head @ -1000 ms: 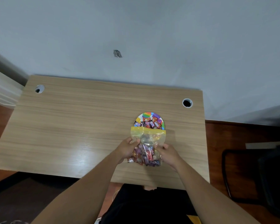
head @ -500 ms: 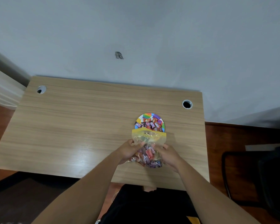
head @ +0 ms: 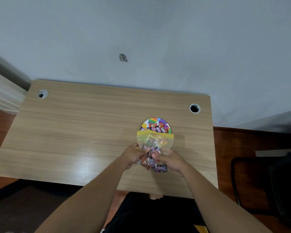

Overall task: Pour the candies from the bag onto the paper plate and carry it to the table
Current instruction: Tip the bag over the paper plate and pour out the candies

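Both hands grip the clear plastic bag [head: 155,145] over the right half of the wooden tabletop [head: 84,132]. The left hand [head: 133,155] is closed around the bag's left side and the right hand [head: 170,161] is closed around its right side and lower end, the fingers curled into the plastic. The bag's yellow-banded mouth points to the far side and lies over the near edge of the paper plate [head: 158,121], a round plate with a rainbow-coloured rim that sits flat on the tabletop just beyond the hands. Some wrapped candies [head: 156,128] already lie on the plate, while a bunch of them remains in the near end of the bag between the two hands. A cable hole [head: 194,108] is set in the tabletop's far right corner, another [head: 42,94] in the far left.
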Action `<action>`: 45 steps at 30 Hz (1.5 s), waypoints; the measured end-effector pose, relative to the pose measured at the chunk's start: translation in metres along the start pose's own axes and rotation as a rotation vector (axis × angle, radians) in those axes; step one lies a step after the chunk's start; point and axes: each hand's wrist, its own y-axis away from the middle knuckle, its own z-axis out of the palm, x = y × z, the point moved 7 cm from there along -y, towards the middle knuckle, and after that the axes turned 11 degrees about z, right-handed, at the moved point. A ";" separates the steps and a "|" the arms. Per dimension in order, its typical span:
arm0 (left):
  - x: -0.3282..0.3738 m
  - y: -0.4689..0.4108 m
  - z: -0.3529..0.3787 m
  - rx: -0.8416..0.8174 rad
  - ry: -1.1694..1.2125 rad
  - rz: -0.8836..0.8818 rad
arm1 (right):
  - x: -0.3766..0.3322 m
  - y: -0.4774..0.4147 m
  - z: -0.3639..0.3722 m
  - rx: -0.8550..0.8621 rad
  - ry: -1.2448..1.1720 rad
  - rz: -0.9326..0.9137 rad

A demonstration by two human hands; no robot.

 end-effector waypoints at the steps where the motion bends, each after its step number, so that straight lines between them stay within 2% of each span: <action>1: -0.001 -0.001 -0.001 -0.001 0.003 -0.002 | 0.002 -0.002 -0.001 -0.007 0.011 0.018; 10: 0.001 -0.004 0.006 -0.051 0.052 -0.011 | -0.006 -0.005 -0.013 0.193 0.160 -0.054; 22: -0.006 -0.008 -0.003 0.003 -0.067 -0.052 | -0.005 0.003 -0.013 0.201 0.175 0.042; 37: 0.005 0.002 0.001 0.050 -0.069 -0.039 | -0.004 0.007 -0.009 0.213 0.138 -0.009; 45: 0.012 0.013 0.004 -0.002 -0.077 -0.058 | -0.001 0.006 -0.015 0.221 0.101 -0.032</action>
